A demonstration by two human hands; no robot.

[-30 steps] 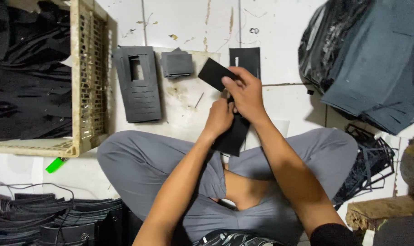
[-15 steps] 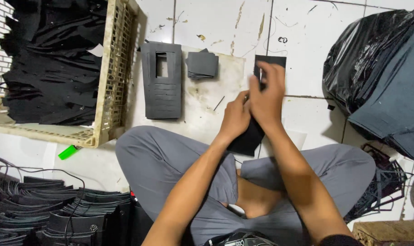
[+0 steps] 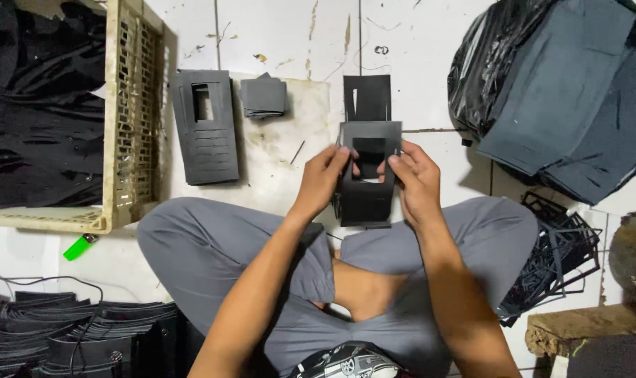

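A moment back the dark panel was bunched between both hands and its shape was hard to read; now it is spread flat and upright over the person's crossed legs, so the square window cut in its upper half shows plainly. That suggests the piece has been opened out for a look or for lining up.

The left hand pinches the panel's left edge, fingers closed on it with the thumb in front. The right hand grips the right edge the same way, fingertips curled round.

The panel looks like thin, matte black sheet, perhaps leatherette or stiff card; I can't be sure from here. Just beyond it on the white tiled floor lies another black cut piece with a slit. Further left sits a long grey stack of slotted panels and a small pile of dark squares. At far left is a cream plastic crate holding black material, and at right a glossy black bag with grey sheets.
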